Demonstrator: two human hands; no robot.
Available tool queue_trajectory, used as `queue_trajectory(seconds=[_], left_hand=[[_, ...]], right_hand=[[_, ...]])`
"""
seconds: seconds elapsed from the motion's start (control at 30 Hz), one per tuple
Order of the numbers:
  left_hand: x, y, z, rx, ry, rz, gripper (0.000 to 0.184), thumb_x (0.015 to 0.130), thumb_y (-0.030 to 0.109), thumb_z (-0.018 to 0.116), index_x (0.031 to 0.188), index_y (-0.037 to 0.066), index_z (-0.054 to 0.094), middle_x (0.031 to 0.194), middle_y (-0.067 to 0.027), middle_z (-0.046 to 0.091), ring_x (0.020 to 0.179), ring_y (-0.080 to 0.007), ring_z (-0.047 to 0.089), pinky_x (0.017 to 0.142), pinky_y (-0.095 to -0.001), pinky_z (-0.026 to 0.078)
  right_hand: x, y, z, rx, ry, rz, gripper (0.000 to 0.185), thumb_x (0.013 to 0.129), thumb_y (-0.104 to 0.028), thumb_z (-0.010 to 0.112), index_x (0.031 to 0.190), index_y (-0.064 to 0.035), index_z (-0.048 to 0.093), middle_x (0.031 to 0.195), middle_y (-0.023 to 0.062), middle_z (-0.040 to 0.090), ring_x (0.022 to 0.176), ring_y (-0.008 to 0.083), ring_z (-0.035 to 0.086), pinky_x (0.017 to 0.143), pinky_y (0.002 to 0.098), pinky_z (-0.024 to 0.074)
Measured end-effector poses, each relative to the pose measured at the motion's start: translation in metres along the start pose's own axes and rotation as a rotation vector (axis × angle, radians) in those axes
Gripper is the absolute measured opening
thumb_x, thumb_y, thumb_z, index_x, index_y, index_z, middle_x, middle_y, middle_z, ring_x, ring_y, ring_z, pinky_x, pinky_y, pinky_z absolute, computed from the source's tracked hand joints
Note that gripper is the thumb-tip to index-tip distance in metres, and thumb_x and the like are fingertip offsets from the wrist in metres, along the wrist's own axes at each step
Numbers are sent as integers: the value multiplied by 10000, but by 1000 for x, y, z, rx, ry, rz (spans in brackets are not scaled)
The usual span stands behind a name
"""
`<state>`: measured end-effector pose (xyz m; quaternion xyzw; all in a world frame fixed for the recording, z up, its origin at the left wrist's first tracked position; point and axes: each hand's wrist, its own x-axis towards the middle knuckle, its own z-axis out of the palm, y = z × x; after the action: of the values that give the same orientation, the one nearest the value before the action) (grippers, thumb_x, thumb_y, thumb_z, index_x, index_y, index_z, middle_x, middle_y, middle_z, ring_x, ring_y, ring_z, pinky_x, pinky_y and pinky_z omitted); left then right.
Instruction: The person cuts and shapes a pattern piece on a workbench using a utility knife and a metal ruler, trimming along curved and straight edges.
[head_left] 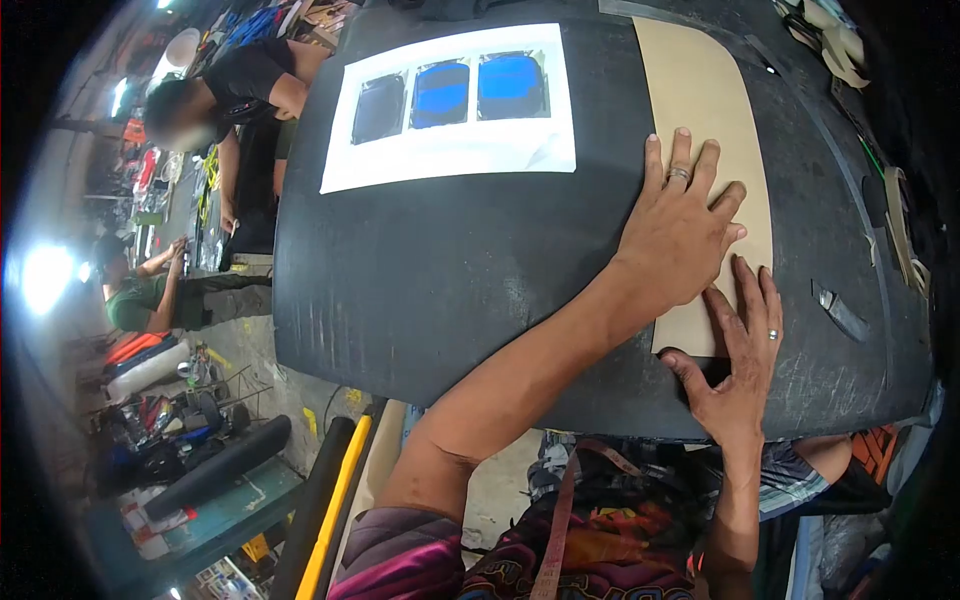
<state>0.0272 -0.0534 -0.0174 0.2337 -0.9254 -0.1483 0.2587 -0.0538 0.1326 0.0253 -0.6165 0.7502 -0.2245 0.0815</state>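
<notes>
A long tan paper or card piece (700,80) with a rounded upper corner lies on the dark table (420,260). Across its middle, my left hand (675,225) rests palm down with spread fingers, its fingertips near the left edge. Just below, my right hand (740,350) touches the lower part with fingers apart and its thumb at the bottom edge. A ring shows on each hand. To the left lies a white sheet (440,160) with three dark and blue pictures. A small cutter-like tool (840,310) lies right of my right hand.
Thin strips (900,220) and scraps lie along the table's right edge. At the left are one person in black (240,85) and another in green (140,300). A black roll and a yellow bar (340,500) stand at the lower left. A measuring tape (562,520) hangs below.
</notes>
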Motion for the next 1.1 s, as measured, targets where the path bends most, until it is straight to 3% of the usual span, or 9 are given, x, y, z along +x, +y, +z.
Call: queue_trajectory(seconds=[0.6,1.1], left_hand=[[0,-1,2,15,61,25,477,1126,396,583,1477,84,673,1624,-325,490,1569,-601,354,1278,-766,208],[0,0,0,20,16,10,495,1139,400,565,1518,95,655,1658,-321,452,1592,-597,321,1289,-765,185]], right_hand=[[-2,2,3,-6,21,0,808,791,-445,933,1484,-97,706,1727,184,463,1641,461,311,1338,616,211],[-1,0,3,-1,13,19,755,783,-355,943,1457,-96,722,1720,211,459,1640,462,312,1335,625,206]])
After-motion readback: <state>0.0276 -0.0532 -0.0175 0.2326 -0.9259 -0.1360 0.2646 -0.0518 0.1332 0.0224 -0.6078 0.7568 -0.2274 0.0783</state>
